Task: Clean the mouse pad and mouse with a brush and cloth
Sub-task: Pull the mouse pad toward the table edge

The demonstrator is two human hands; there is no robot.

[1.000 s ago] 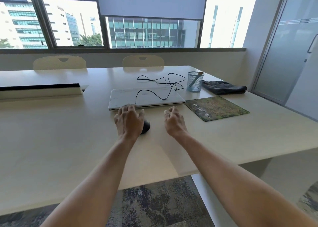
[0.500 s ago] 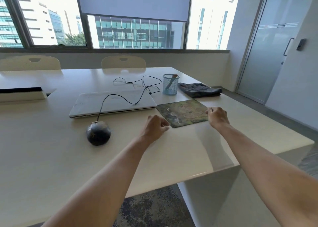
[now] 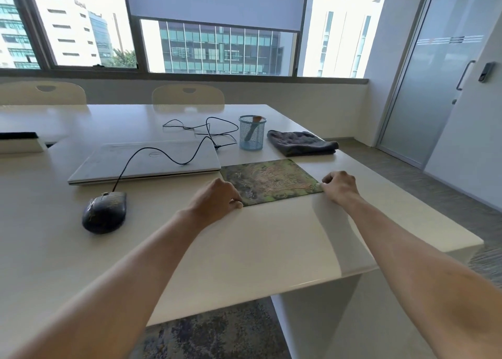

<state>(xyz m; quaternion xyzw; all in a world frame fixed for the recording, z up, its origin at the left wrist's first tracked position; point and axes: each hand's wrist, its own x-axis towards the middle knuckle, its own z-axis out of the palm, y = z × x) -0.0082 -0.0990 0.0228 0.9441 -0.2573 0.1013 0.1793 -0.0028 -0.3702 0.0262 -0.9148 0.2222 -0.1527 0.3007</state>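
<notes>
The pale table (image 3: pixel 244 250) carries a closed white laptop (image 3: pixel 152 160), a dark corded mouse (image 3: pixel 104 212), a green patterned mouse pad (image 3: pixel 271 180) just beside the laptop, a blue mesh cup (image 3: pixel 252 137) and a folded grey cloth (image 3: pixel 301 142).

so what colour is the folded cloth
The cloth is dark grey; the head view shows it best.

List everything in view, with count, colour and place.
mouse pad: one, green patterned, table's right side
mouse: one, black, wired, left of pad
laptop: one, white, closed, behind mouse
mesh cup: one, blue, behind pad
brush: one, tan-topped, in cup
cloth: one, dark grey, right of cup
chairs: two, cream, far side
table: one, cream, centre
left hand: one, pinching pad's near left corner
right hand: one, pinching pad's near right corner
</notes>
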